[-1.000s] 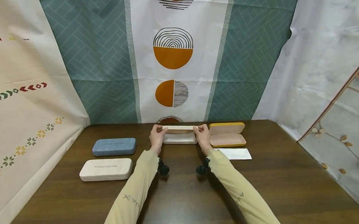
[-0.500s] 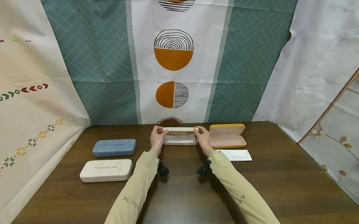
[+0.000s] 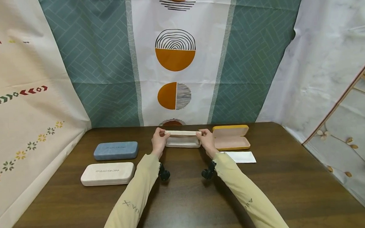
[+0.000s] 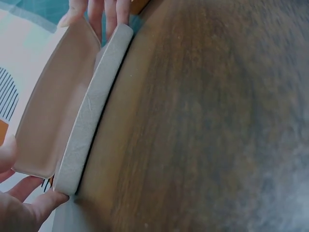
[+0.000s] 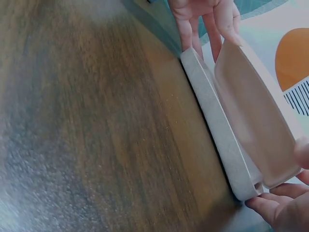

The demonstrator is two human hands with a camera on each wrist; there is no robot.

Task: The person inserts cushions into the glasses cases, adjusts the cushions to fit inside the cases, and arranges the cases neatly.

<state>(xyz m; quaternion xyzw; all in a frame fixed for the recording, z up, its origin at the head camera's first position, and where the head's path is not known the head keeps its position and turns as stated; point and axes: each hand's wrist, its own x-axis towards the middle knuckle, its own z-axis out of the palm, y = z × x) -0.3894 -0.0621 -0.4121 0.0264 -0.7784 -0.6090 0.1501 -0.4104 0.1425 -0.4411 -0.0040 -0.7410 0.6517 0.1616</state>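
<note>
A pale glasses case (image 3: 183, 146) with a pinkish lining stands at the back middle of the table, its lid (image 4: 58, 96) raised and leaning forward over the base. My left hand (image 3: 158, 142) grips the left end, thumb on the front of the lid and fingers around the end. At the other end, my right hand (image 3: 207, 142) holds it the same way. Both wrist views show fingertips down at the base's ends as well, with the base (image 5: 217, 125) resting on the wood.
An opened yellow glasses case (image 3: 232, 147) is right beside my right hand, with a folded white cloth (image 3: 241, 157) in front of it. On the left lie a closed blue case (image 3: 116, 151) and a closed cream case (image 3: 107, 174). Curtains hang behind the table (image 3: 185, 201).
The lid has tipped slightly lower toward the base, with both hands still at its ends. The other cases and the cloth have stayed put.
</note>
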